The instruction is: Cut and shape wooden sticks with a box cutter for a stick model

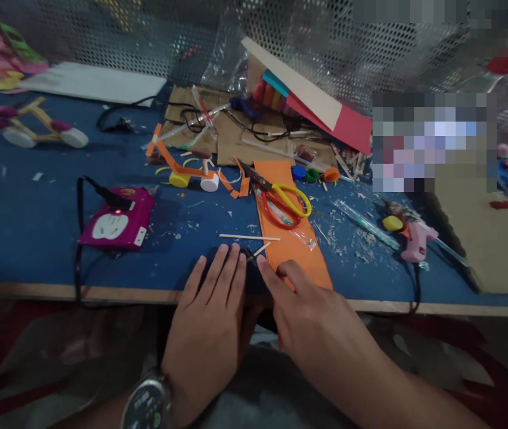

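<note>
My left hand point(211, 322) lies flat at the table's front edge, fingers stretched out and holding nothing that I can see. Just to its right, my right hand point(314, 322) is partly closed: the index finger reaches forward and the others curl under. Whatever those curled fingers hold, if anything, is hidden. A short thin wooden stick point(262, 250) with a dark end lies between the fingertips of both hands. Ahead of them is a longer wooden stick point(249, 237). Scissors point(283, 199) with yellow and red handles rest open on an orange sheet point(312, 256), close to my right hand.
A purple box point(117, 220) with a plugged-in black cable sits left. On the right lie a pink glue gun point(419, 241) and cardboard point(486, 232). Behind are bottle caps point(299, 173), an orange stick model point(177, 167) and a wheeled stick model point(42, 128). Scraps litter the blue table point(25, 232).
</note>
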The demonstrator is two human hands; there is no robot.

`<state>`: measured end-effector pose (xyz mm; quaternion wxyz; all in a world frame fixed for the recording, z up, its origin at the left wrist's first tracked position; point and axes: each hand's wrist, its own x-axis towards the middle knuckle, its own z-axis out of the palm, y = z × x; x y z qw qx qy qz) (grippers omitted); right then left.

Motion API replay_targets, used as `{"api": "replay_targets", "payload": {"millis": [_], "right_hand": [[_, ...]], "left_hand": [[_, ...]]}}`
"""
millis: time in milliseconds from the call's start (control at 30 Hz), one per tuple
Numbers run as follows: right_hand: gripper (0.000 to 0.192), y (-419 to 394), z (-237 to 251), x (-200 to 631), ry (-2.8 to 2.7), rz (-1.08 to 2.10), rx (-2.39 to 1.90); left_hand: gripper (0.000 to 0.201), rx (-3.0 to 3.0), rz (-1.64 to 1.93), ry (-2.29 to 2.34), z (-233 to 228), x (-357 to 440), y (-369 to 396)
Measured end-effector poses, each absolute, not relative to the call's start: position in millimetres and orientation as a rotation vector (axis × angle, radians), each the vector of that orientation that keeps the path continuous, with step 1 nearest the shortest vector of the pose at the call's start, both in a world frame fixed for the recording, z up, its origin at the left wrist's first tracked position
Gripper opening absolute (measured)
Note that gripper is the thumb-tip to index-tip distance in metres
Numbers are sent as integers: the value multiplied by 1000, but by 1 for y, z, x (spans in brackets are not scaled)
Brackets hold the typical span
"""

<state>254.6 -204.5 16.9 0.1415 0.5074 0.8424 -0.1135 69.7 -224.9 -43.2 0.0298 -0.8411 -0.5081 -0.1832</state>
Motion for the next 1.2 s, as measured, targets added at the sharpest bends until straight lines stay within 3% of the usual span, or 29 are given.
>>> {"api": "replay_targets", "payload": {"millis": [333,1200], "right_hand": [[66,-210,14,260,2537,-228,1560],[61,-214,12,251,2565,-207,1631]], "left_hand": [[63,-2595,-545,-1448,-57,62,-218],[61,-2539,-618,-1420,-63,63,-218]]}}
